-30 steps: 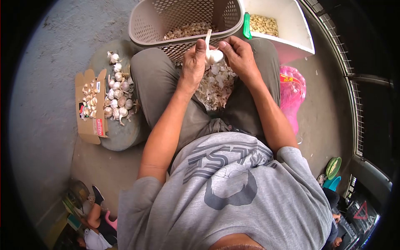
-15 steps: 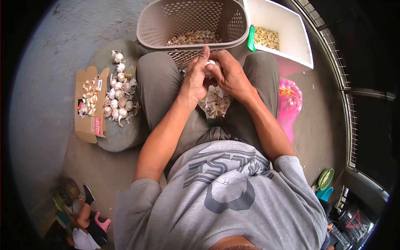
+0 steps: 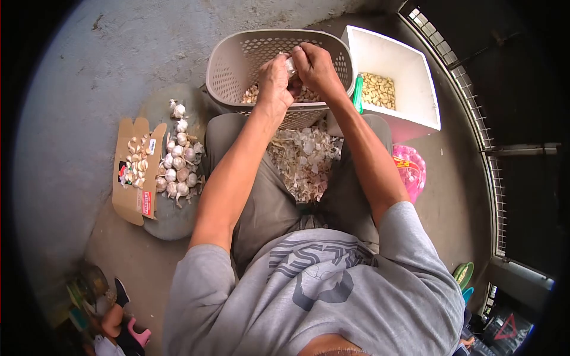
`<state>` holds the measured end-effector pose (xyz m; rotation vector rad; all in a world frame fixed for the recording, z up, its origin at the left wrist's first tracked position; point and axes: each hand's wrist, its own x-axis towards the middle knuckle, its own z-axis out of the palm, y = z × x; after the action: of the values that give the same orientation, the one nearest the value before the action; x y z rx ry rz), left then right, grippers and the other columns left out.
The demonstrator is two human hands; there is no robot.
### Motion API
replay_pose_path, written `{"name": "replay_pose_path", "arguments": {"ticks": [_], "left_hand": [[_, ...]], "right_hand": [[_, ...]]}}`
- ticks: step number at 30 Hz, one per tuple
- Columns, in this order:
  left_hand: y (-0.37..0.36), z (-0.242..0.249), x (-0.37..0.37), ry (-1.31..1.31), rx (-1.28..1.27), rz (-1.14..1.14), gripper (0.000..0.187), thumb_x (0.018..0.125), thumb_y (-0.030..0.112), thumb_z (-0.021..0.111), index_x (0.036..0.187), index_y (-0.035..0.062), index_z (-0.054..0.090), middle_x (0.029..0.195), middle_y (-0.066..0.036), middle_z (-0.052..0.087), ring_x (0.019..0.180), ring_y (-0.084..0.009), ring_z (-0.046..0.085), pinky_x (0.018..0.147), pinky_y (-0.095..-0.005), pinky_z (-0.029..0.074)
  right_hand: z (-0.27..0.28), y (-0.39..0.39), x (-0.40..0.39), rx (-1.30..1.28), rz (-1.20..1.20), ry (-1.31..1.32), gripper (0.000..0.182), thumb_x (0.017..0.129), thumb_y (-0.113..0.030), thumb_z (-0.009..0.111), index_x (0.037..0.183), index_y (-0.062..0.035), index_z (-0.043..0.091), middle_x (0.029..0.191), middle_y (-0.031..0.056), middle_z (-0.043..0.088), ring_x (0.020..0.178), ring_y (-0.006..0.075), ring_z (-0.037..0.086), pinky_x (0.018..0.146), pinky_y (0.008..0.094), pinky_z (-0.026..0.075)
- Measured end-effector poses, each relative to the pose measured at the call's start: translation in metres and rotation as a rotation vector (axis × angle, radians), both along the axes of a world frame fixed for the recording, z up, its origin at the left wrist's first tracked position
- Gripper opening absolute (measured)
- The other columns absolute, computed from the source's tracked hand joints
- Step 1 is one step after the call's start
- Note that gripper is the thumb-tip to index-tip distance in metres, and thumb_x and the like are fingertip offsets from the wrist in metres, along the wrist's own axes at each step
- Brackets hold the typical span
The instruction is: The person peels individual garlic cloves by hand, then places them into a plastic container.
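A whitish garlic bulb (image 3: 290, 65) is held between my two hands, partly hidden by the fingers. My left hand (image 3: 275, 82) curls around it from the left. Pinched fingers of my right hand (image 3: 316, 66) press on it from the upper right. Both hands are above the perforated grey-brown basket (image 3: 228, 74). Loose garlic cloves (image 3: 250, 94) lie on the basket's bottom. Between my knees is a heap of papery garlic skins (image 3: 306, 157).
To the left, whole garlic bulbs (image 3: 180, 161) sit on a round grey stool beside an opened cardboard box (image 3: 126, 199) bearing cloves. At right, a white foam box (image 3: 412, 77) holds peeled cloves; a green-handled tool (image 3: 358, 94) rests at its edge. A pink bag (image 3: 409, 172) is below. Another person (image 3: 113, 323) is lower left.
Both hands have moved forward with the garlic bulb, from above my knees to over the basket. The view has tilted, so the surroundings sit lower and more of the skin heap shows.
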<state>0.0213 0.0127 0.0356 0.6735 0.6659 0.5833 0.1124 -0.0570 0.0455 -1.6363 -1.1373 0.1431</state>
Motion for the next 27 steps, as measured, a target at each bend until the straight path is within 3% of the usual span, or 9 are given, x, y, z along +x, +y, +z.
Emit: {"name": "replay_pose_path", "arguments": {"ticks": [2,3,6,7,10,14,15,19,27], "left_hand": [[0.011,-0.019,0.011,0.037,-0.038,-0.009,0.022,0.098,0.035,0.061,0.092,0.0139,0.064,0.074,-0.003,0.063,0.056,-0.0158,0.057,0.044,-0.0290,0.042],[0.018,-0.027,0.015,0.066,-0.050,-0.034,0.022,0.099,0.031,0.058,0.092,0.0111,0.063,0.074,-0.004,0.062,0.055,-0.0160,0.056,0.041,-0.0273,0.037],[0.031,-0.036,0.008,-0.332,-0.213,-0.271,0.022,0.100,0.028,0.054,0.092,0.0085,0.062,0.075,-0.006,0.061,0.053,-0.0167,0.052,0.039,-0.0263,0.032],[0.031,-0.025,0.017,-0.195,-0.191,-0.292,0.025,0.102,0.026,0.049,0.096,0.0061,0.062,0.076,-0.007,0.061,0.052,-0.0176,0.049,0.038,-0.0267,0.029],[0.039,-0.011,0.032,-0.269,-0.136,-0.298,0.027,0.102,0.028,0.051,0.101,0.0047,0.063,0.078,-0.008,0.064,0.054,-0.0181,0.050,0.040,-0.0268,0.032],[0.059,-0.031,0.031,-0.083,-0.064,-0.146,0.029,0.098,0.034,0.063,0.099,0.0048,0.064,0.081,-0.008,0.067,0.059,-0.0189,0.057,0.044,-0.0299,0.041],[0.064,-0.035,0.028,-0.070,-0.077,-0.127,0.029,0.098,0.034,0.063,0.098,0.0048,0.065,0.080,-0.009,0.067,0.060,-0.0194,0.058,0.046,-0.0299,0.042],[0.065,-0.026,0.018,-0.039,-0.007,-0.181,0.030,0.098,0.034,0.065,0.099,0.0047,0.066,0.078,-0.011,0.069,0.061,-0.0209,0.061,0.051,-0.0302,0.045],[0.068,-0.011,0.010,-0.084,0.159,-0.152,0.029,0.094,0.032,0.070,0.099,0.0042,0.069,0.081,-0.011,0.071,0.065,-0.0207,0.068,0.053,-0.0302,0.049]], "right_hand": [[-0.020,0.009,0.012,0.003,0.007,0.029,0.030,0.100,-0.020,0.057,0.084,0.0049,0.061,0.065,0.0220,0.057,0.056,0.0287,0.057,0.058,0.0429,0.048],[-0.027,0.012,0.019,-0.010,0.013,-0.003,0.031,0.102,-0.021,0.057,0.084,0.0043,0.063,0.065,0.0166,0.061,0.056,0.0230,0.057,0.057,0.0398,0.048],[-0.038,0.017,0.044,0.056,-0.054,0.551,0.032,0.103,-0.023,0.057,0.088,0.0037,0.067,0.069,0.0072,0.065,0.061,0.0150,0.057,0.057,0.0344,0.048],[-0.055,0.023,0.051,0.129,-0.044,0.409,0.033,0.105,-0.024,0.056,0.093,0.0030,0.070,0.075,0.0011,0.066,0.066,0.0096,0.057,0.058,0.0287,0.047],[-0.031,0.018,0.043,0.168,-0.041,0.434,0.034,0.107,-0.024,0.055,0.096,0.0036,0.070,0.077,0.0028,0.067,0.069,0.0095,0.059,0.060,0.0267,0.048],[-0.054,0.017,0.057,0.215,0.336,0.907,0.050,0.110,-0.039,0.049,0.124,0.0079,0.061,0.115,0.0129,0.066,0.087,0.0198,0.070,0.074,0.0334,0.061],[-0.053,0.013,0.060,0.112,0.248,0.780,0.044,0.109,-0.029,0.054,0.131,0.0094,0.057,0.123,0.0158,0.064,0.092,0.0241,0.072,0.078,0.0364,0.063],[-0.053,0.016,0.065,0.155,0.268,0.905,0.039,0.100,-0.003,0.064,0.134,0.0124,0.054,0.120,0.0162,0.066,0.091,0.0242,0.072,0.079,0.0374,0.063],[-0.038,0.006,0.062,0.210,0.452,0.940,0.038,0.095,0.002,0.067,0.132,0.0071,0.057,0.119,0.0136,0.067,0.097,0.0249,0.072,0.086,0.0407,0.063]]}}
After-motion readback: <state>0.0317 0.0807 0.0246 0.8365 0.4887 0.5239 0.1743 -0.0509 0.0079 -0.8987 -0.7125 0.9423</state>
